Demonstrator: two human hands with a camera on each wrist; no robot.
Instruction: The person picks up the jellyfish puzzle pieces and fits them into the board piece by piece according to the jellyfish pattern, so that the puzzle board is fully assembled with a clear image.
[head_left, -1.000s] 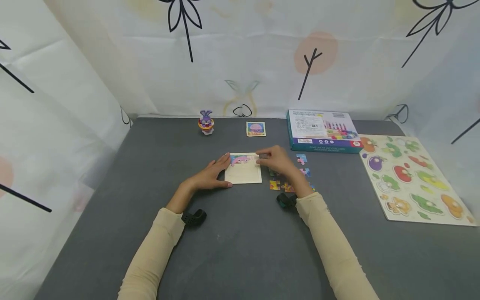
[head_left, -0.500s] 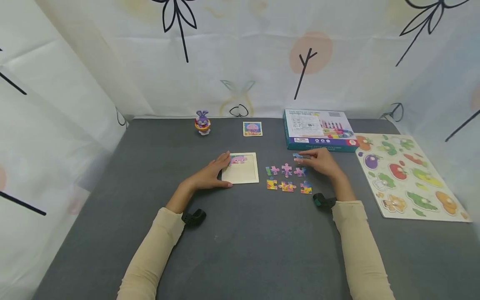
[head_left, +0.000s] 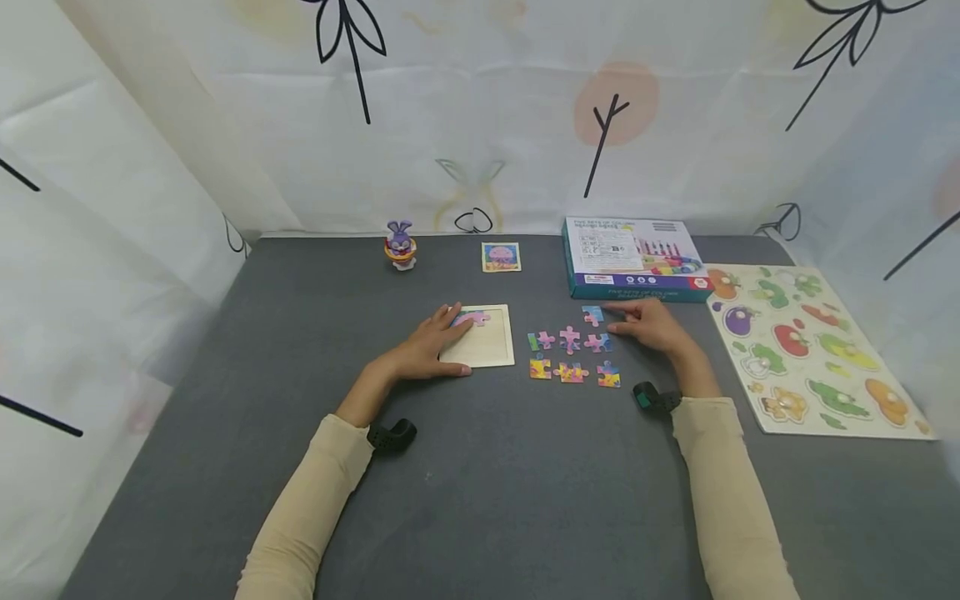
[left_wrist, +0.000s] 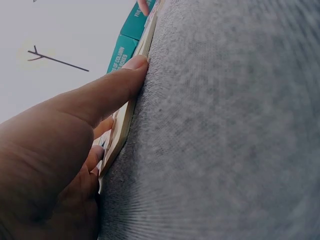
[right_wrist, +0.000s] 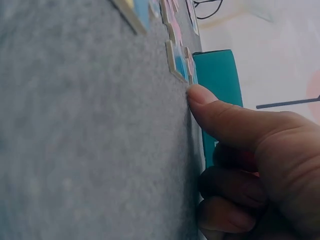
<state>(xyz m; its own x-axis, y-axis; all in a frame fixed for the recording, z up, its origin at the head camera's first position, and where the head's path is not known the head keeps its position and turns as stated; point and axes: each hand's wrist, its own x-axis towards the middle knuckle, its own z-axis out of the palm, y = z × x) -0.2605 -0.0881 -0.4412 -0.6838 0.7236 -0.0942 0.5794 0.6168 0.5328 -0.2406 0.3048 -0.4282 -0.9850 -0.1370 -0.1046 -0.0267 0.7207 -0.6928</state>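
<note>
Toward the far edge of the tabletop (head_left: 487, 492), the wooden tray (head_left: 486, 346) is steadied at its left side by the left hand (head_left: 426, 345), spread and unclenched, apparently against sliding. Loose puzzle pieces (head_left: 572, 374) are laid apart rightward, probably for easy picking; the blue piece (head_left: 592, 314) is bordered by the right hand (head_left: 651, 325), nothing visibly pinched.

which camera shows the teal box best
The head view: the teal box shows its whole top. The left wrist view catches some lettered side; the right wrist view, teal side partly behind the right hand.
</note>
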